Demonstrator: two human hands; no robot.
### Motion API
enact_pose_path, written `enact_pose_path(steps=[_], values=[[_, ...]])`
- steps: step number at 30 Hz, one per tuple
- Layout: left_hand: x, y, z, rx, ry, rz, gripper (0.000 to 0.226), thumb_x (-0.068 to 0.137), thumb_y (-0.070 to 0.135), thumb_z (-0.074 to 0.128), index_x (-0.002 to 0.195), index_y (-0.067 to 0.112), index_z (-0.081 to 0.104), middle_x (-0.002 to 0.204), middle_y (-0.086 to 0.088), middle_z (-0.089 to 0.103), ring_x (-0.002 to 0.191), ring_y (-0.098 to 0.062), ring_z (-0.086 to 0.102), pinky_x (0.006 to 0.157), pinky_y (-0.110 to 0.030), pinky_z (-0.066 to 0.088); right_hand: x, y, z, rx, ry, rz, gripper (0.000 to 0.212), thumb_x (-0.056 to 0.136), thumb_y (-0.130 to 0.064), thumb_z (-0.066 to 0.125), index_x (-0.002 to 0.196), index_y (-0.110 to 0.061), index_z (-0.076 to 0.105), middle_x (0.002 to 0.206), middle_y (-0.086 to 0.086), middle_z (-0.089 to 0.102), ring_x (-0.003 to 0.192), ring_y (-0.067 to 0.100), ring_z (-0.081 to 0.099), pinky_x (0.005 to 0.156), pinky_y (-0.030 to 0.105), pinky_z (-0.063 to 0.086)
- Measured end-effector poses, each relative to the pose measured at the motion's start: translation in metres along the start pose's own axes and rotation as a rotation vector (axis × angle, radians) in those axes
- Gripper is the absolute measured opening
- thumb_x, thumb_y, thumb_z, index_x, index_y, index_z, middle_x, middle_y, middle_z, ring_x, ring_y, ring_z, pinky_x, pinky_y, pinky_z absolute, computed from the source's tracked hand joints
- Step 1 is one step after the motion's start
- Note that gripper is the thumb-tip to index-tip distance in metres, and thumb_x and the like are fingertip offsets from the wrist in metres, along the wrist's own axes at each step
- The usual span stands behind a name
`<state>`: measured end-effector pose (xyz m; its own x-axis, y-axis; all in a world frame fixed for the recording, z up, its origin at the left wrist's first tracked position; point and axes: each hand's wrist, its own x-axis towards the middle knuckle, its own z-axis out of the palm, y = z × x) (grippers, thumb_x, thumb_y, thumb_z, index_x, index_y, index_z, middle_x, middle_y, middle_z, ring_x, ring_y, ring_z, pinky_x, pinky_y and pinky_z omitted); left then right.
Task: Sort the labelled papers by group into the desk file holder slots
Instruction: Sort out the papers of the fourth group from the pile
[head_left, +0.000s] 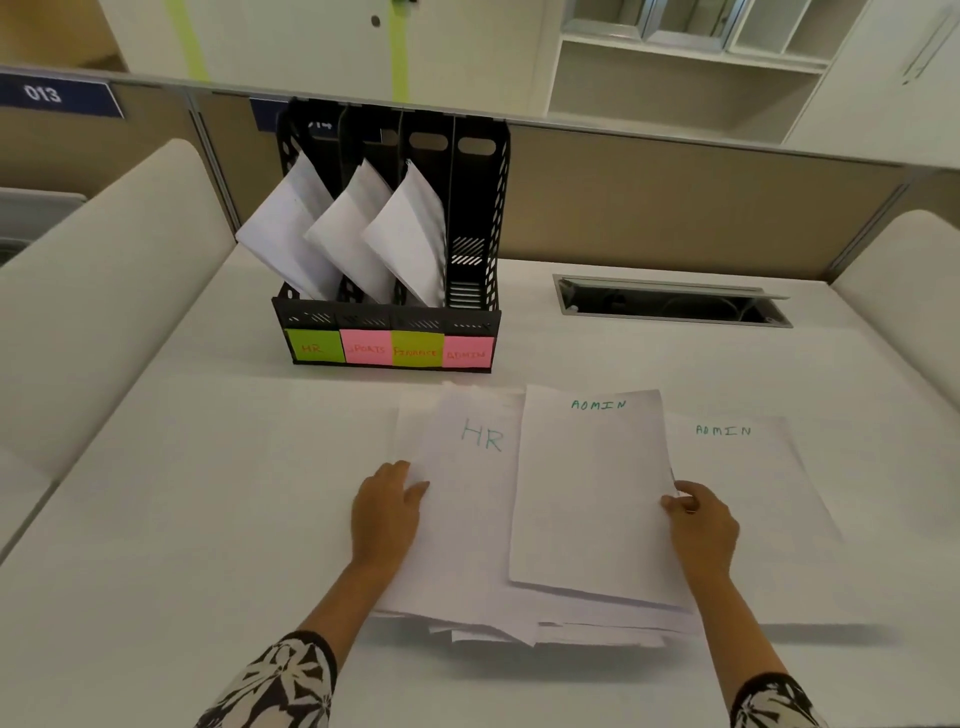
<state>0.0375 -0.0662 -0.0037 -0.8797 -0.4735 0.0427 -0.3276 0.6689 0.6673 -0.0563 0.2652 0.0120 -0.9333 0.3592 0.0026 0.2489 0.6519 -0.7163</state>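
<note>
While two ADMIN sheets (592, 493) show, four slots (389, 291) (three filled) stand.

file holder (387, 317) behind paper stack (467, 519) | ADMIN sheet (743, 467) right of stack

Black file holder (475, 208), green and pink labels (389, 351), white papers (587, 493), black-and-white floral sleeves (280, 686).

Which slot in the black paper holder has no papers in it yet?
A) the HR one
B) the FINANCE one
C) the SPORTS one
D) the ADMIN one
D: in the file holder, the slot above the pink ADMIN note shows only bare black plastic, while white papers lean out of the HR, SPORTS and FINANCE slots.
</note>
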Motion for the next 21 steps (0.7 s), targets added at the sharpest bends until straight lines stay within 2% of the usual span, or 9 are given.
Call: enact_pose_path(steps=[3, 5, 8, 10, 12, 14, 18, 21], values=[[0.007, -0.017, -0.017, 0.06, 0.088, -0.06, 0.029, 0.088, 0.019, 0.063, 0.107, -0.004, 0.062, 0.104, -0.023, 0.062, 0.092, -0.04, 0.058, 0.073, -0.039, 0.047, 0.002, 0.003, 0.0, 0.015, -0.022, 0.003, 0.024, 0.091, -0.007, 0.055, 0.112, 0.001, 0.063, 0.108, 0.019, 0.067, 0.101, 0.035, 0.06, 0.092, 0.04, 0.044], [0.011, -0.024, -0.029, 0.007, 0.128, -0.125, 0.03, 0.089, 0.019, 0.062, 0.108, -0.005, 0.061, 0.106, -0.022, 0.06, 0.092, -0.038, 0.058, 0.072, -0.034, 0.045, 0.0, 0.001, 0.002, 0.052, -0.035, 0.022, 0.026, 0.09, -0.015, 0.059, 0.112, 0.0, 0.061, 0.106, 0.018, 0.066, 0.094, 0.031, 0.059, 0.088, 0.038, 0.044], [0.016, -0.031, -0.04, -0.072, 0.156, -0.133, 0.013, 0.09, 0.02, 0.06, 0.088, 0.007, 0.056, 0.078, -0.006, 0.057, 0.077, -0.03, 0.055, 0.061, -0.026, 0.041, -0.002, -0.001, 0.004, 0.061, -0.042, 0.041, 0.032, 0.083, -0.025, 0.07, 0.104, -0.002, 0.061, 0.098, 0.016, 0.066, 0.082, 0.025, 0.056, 0.078, 0.033, 0.044], [0.019, -0.04, -0.05, -0.062, 0.176, -0.14, 0.017, 0.091, 0.019, 0.059, 0.083, 0.005, 0.054, 0.075, -0.012, 0.058, 0.074, -0.033, 0.058, 0.058, -0.028, 0.041, -0.002, -0.002, 0.004, 0.053, -0.043, 0.024, 0.029, 0.082, -0.024, 0.071, 0.098, -0.002, 0.063, 0.091, 0.014, 0.067, 0.079, 0.026, 0.058, 0.076, 0.031, 0.043], [0.023, -0.054, -0.062, 0.012, 0.212, -0.179, 0.026, 0.091, 0.017, 0.058, 0.101, -0.007, 0.06, 0.097, -0.025, 0.065, 0.091, -0.043, 0.061, 0.073, -0.04, 0.048, -0.001, -0.004, 0.004, 0.047, -0.049, 0.001, 0.022, 0.083, -0.022, 0.069, 0.093, -0.003, 0.065, 0.084, 0.011, 0.066, 0.08, 0.031, 0.061, 0.074, 0.03, 0.041], [0.028, -0.069, -0.076, 0.111, 0.229, -0.244, 0.037, 0.092, 0.016, 0.057, 0.12, -0.008, 0.055, 0.117, -0.028, 0.061, 0.107, -0.047, 0.055, 0.088, -0.05, 0.046, 0.002, -0.004, 0.003, 0.035, -0.051, -0.014, 0.019, 0.086, -0.019, 0.065, 0.095, -0.002, 0.065, 0.086, 0.013, 0.066, 0.082, 0.033, 0.062, 0.073, 0.03, 0.041], [0.031, -0.093, -0.096, 0.203, 0.227, -0.324, 0.04, 0.092, 0.014, 0.056, 0.128, -0.001, 0.051, 0.121, -0.028, 0.059, 0.11, -0.05, 0.051, 0.092, -0.056, 0.041, 0.002, -0.006, 0.002, -0.026, 0.016, -0.084, 0.02, 0.092, -0.016, 0.056, 0.099, 0.001, 0.065, 0.092, 0.019, 0.069, 0.076, 0.028, 0.057, 0.074, 0.03, 0.041], [0.031, -0.1, -0.099, 0.195, 0.252, -0.353, 0.04, 0.09, 0.01, 0.057, 0.129, 0.002, 0.049, 0.118, -0.029, 0.06, 0.108, -0.051, 0.051, 0.092, -0.056, 0.039, -0.002, -0.015, 0.001, -0.029, 0.154, -0.145, 0.022, 0.094, -0.011, 0.053, 0.103, 0.003, 0.067, 0.097, 0.023, 0.07, 0.084, 0.035, 0.063, 0.08, 0.034, 0.047]])
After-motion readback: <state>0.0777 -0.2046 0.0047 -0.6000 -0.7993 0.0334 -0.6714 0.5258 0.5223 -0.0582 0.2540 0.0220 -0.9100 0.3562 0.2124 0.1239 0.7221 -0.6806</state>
